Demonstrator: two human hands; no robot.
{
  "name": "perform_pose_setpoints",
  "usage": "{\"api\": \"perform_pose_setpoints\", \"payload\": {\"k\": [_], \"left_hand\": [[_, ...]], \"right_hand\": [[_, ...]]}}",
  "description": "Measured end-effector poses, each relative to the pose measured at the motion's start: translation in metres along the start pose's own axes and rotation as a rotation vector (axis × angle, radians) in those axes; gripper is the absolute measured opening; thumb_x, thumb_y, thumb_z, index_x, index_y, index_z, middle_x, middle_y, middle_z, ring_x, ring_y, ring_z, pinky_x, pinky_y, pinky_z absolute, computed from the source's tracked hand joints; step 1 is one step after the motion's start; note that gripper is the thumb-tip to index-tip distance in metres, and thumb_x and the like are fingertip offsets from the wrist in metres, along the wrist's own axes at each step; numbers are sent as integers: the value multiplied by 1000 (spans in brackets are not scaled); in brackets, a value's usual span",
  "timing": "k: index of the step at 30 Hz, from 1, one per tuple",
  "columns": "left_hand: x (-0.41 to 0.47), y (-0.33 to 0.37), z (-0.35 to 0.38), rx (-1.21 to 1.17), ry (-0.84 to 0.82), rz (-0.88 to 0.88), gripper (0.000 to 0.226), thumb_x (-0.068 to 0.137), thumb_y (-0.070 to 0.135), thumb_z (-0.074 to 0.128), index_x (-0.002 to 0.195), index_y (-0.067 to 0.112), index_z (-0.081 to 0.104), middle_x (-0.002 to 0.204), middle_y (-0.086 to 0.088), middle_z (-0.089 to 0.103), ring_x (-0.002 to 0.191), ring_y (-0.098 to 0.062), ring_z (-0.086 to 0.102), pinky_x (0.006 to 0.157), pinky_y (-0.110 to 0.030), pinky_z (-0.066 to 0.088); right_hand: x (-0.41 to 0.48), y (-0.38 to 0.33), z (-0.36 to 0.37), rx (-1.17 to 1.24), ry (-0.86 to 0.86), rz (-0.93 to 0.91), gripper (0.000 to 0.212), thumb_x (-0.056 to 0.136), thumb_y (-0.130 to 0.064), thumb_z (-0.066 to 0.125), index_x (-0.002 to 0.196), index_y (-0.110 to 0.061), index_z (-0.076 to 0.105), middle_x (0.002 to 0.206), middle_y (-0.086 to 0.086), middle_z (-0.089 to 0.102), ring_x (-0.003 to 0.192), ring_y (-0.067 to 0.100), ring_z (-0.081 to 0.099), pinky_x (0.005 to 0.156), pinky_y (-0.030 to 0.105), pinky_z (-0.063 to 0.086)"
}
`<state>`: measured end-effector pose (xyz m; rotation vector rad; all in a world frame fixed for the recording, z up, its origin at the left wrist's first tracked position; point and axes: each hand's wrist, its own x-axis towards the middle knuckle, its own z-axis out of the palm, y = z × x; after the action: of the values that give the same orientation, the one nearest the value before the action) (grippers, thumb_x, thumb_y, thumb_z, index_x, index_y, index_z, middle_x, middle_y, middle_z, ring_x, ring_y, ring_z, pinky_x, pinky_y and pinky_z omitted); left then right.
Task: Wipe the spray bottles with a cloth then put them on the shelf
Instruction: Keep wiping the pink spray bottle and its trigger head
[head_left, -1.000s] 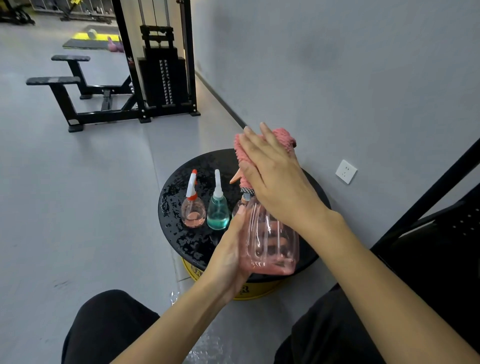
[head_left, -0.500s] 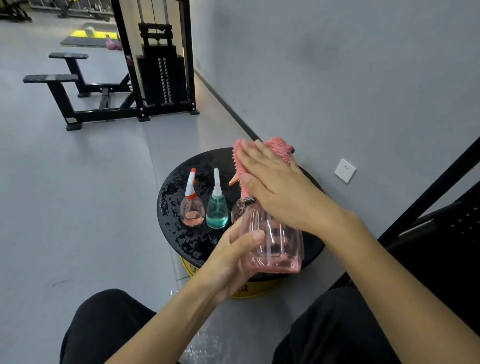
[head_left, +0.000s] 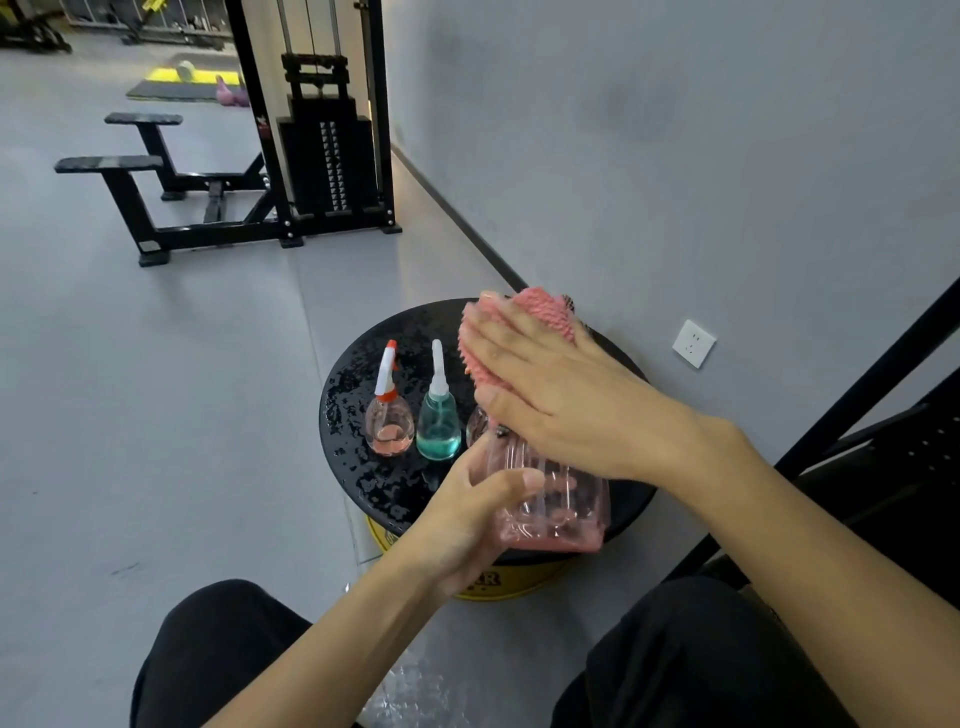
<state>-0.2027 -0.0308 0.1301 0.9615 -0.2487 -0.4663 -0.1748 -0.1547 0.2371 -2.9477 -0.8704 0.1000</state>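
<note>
A large clear pink spray bottle (head_left: 558, 501) is held above the round black stool top (head_left: 358, 395). My left hand (head_left: 475, 512) grips its body from the left. My right hand (head_left: 566, 395) presses a pink nubby cloth (head_left: 540, 317) over the bottle's head, which the cloth hides. Two small bottles stand on the wet stool top: one with pink liquid and a white-and-red nozzle (head_left: 389, 415), one with teal liquid and a white nozzle (head_left: 438, 423). A third small bottle (head_left: 475, 426) is mostly hidden behind my hands.
The stool has a yellow base (head_left: 511, 584) and stands against a grey wall with a white socket (head_left: 693, 344). A black frame (head_left: 872, 384) rises at right. A black weight machine (head_left: 327, 150) and bench (head_left: 130, 176) stand on the floor beyond. My knees are below.
My right hand with the cloth has slid a little down and sideways over the bottle's head. My left thumb has come round onto the bottle's front. The small bottles have not moved.
</note>
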Motion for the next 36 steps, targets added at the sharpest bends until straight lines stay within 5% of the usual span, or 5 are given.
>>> {"api": "perform_pose_setpoints", "payload": {"k": [4,10,17,36], "left_hand": [[-4,0,-2,-16,1,3,66,60,20,72,122,5,55,97,-8,73,86,-21,72,69,-37,60],[-1,-2,1,33,19,22,76,64,21,73,135,9,50,112,-12,66,98,-26,65,82,-43,58],[-2,-1,-2,24,16,1,60,58,21,70,115,8,58,96,-6,72,87,-20,71,71,-38,60],[1,-8,2,49,26,19,67,58,23,69,124,14,58,106,-8,70,93,-23,69,76,-40,60]], "right_hand": [[-3,-4,-2,-50,-48,-52,57,102,-48,12,153,-31,-5,158,-19,-17,144,0,-23,120,47,-12],[14,7,-3,-28,50,69,63,99,-56,11,151,-31,-15,156,-17,-27,144,4,-26,120,51,-7],[0,-2,7,-14,8,16,66,98,-57,12,153,-28,-9,158,-17,-22,143,2,-28,119,52,-11],[7,10,4,22,59,116,62,99,-53,9,152,-31,-13,156,-18,-26,143,3,-27,120,48,-11]]}}
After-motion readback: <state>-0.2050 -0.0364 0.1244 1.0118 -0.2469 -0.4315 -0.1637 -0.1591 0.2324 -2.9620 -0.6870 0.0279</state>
